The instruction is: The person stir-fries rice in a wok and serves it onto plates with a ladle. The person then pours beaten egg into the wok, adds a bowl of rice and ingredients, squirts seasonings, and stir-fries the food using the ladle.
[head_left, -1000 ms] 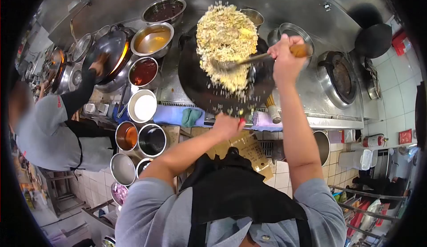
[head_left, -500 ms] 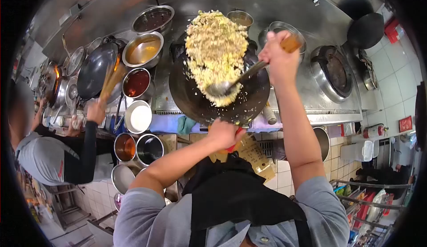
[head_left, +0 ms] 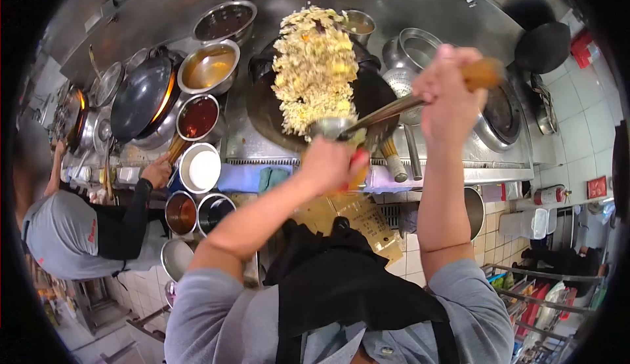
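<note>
My left hand (head_left: 331,165) is closed round the wok handle, which shows red and yellow beside my fingers. The dark wok (head_left: 262,111) is tilted, and a mass of rice with yellow bits (head_left: 314,69) is airborne over it. My right hand (head_left: 453,92) grips the metal ladle (head_left: 387,111) near its wooden end, which is blurred. The ladle's bowl is at the lower edge of the rice, just above my left hand.
Left of the wok stand bowls of sauce (head_left: 198,117) and white powder (head_left: 200,168). A strainer (head_left: 401,83) lies at the right. Another person (head_left: 72,233) works at the far left beside a second wok (head_left: 143,98) over flame.
The rice has stayed aloft in a changed shape. My left hand has risen with the wok handle, and my right hand has shifted right with the ladle. The other person's arm has lowered.
</note>
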`<state>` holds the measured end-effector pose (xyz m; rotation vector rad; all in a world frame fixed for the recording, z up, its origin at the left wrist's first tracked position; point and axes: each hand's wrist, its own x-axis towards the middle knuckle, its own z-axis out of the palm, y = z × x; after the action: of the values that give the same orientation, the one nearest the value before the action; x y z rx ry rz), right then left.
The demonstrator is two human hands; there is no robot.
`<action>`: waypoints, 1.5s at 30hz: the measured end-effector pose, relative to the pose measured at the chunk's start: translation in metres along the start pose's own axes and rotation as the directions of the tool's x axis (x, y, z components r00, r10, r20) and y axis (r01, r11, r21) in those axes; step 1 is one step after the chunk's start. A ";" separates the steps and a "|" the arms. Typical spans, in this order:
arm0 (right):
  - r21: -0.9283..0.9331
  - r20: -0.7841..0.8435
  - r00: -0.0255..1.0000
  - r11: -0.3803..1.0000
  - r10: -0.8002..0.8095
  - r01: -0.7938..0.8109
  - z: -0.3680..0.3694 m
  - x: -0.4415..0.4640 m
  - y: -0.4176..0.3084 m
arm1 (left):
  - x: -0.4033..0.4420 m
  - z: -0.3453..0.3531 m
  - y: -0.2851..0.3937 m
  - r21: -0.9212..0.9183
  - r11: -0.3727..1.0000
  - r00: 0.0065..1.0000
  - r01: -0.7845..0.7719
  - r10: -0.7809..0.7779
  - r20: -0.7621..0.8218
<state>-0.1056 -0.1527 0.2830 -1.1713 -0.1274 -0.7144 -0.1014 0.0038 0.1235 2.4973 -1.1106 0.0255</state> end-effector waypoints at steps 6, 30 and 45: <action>-0.124 -0.034 0.992 0.986 -0.120 0.115 0.010 0.039 0.111 | 0.018 0.109 -0.041 0.036 0.991 0.943 0.126 -0.108 -0.315; -0.289 -0.137 0.970 0.945 -0.202 0.156 0.019 0.087 0.143 | 0.045 0.091 -0.130 -0.233 0.972 0.990 0.041 -0.071 -0.120; -0.103 0.126 0.981 0.982 -0.148 0.161 0.006 0.166 0.122 | 0.047 0.103 -0.111 -0.048 0.990 0.973 0.134 -0.141 -0.185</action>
<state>0.0938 -0.1974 0.2626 -1.3224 -0.2827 -0.7976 -0.0048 -0.0009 -0.0017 2.4750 -0.8530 0.1963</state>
